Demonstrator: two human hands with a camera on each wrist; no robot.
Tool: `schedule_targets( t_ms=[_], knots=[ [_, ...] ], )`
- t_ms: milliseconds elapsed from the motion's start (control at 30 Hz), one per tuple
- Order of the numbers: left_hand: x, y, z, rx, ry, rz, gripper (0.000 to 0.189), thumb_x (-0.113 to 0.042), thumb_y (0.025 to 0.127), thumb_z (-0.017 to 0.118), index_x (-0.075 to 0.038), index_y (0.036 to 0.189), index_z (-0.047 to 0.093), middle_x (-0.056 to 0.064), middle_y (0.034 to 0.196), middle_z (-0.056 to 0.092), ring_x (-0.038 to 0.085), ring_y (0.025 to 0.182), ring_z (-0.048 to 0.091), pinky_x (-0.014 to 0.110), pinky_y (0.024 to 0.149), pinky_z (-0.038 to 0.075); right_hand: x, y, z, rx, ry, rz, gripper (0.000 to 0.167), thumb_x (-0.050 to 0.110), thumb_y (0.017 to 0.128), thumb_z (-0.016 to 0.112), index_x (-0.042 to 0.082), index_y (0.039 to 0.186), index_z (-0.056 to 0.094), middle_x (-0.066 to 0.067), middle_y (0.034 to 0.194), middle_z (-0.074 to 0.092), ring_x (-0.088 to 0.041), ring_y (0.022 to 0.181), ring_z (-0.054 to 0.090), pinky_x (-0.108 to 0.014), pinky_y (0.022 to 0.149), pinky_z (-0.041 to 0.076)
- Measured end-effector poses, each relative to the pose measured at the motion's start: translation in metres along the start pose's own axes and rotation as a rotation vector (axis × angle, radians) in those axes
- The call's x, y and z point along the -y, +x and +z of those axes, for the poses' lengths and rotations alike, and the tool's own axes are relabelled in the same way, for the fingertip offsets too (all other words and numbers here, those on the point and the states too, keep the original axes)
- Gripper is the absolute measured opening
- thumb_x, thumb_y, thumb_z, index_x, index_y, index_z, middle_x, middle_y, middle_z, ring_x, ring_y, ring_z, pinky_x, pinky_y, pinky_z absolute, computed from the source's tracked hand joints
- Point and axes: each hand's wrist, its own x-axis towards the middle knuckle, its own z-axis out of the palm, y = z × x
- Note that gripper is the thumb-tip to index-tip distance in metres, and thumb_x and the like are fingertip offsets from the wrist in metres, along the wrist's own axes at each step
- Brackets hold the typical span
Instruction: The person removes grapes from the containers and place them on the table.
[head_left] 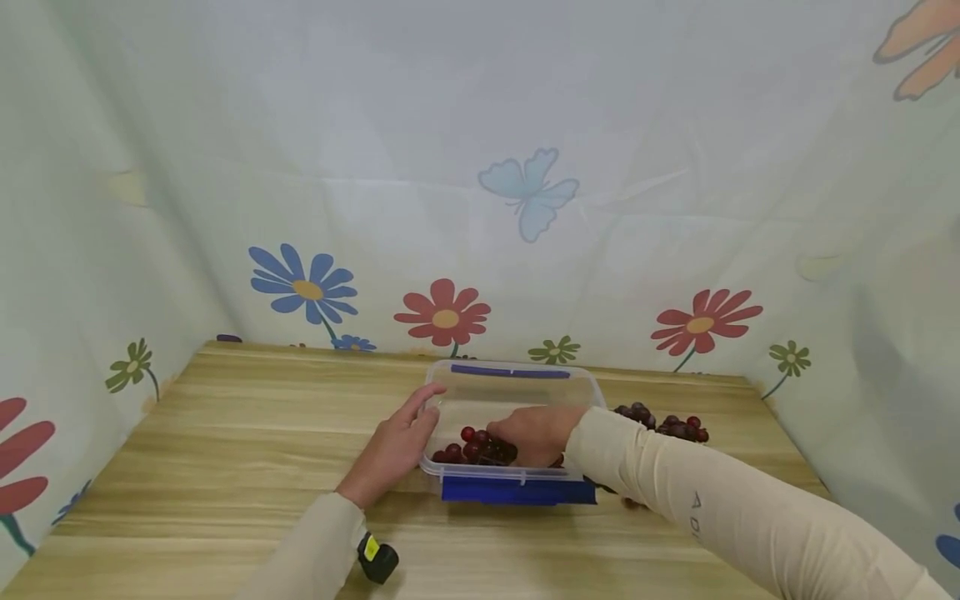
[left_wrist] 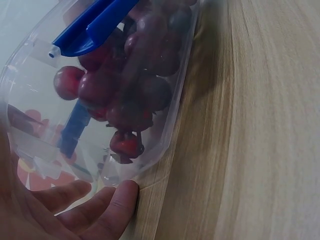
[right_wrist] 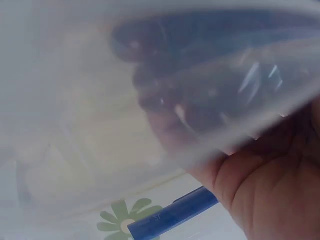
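Observation:
A clear plastic container (head_left: 517, 475) with blue latches stands on the table, open at the top. Dark red grapes (head_left: 471, 450) lie along its near side, also visible through the wall in the left wrist view (left_wrist: 145, 65). My left hand (head_left: 393, 450) rests against the container's left end, its fingers (left_wrist: 115, 210) touching the outer wall low down. Inside the container, my right hand (head_left: 536, 433) reaches down with bent fingers and grips grapes; its fingertips are hidden. The right wrist view looks through the hazy wall at this hand (right_wrist: 265, 185) and dark grapes.
More grapes (head_left: 678, 429) lie on the table right of the container, partly behind the right sleeve (head_left: 697, 483). A curtain (head_left: 360, 208) printed with flowers and a butterfly stands along the back and sides of the wood-grain table (head_left: 247, 450).

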Motion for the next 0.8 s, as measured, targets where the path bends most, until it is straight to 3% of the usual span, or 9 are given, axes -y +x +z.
schedule_targets(
  t_ms=[467, 800],
  knots=[
    [-0.002, 0.000, 0.001, 0.000, 0.000, -0.009, 0.047, -0.052, 0.110, 0.039, -0.039, 0.156, 0.043, 0.007, 0.167, 0.042, 0.041, 0.150, 0.044, 0.068, 0.119, 0.035, -0.010, -0.003, -0.003, -0.065, -0.010, -0.072, 0.015, 0.021, 0.096, 0.072, 0.016, 0.108, 0.064, 0.008, 0.085, 0.062, -0.011, 0.075, 0.056, -0.026, 0.073, 0.050],
    [-0.001, -0.001, 0.002, -0.011, 0.010, -0.015, 0.045, -0.052, 0.110, 0.038, -0.043, 0.154, 0.043, 0.008, 0.166, 0.043, 0.041, 0.149, 0.046, 0.068, 0.118, 0.036, -0.016, -0.015, -0.019, -0.078, -0.032, -0.059, 0.004, 0.020, 0.098, 0.069, 0.019, 0.097, 0.065, 0.009, 0.081, 0.059, -0.011, 0.071, 0.052, -0.028, 0.068, 0.046]
  ],
)
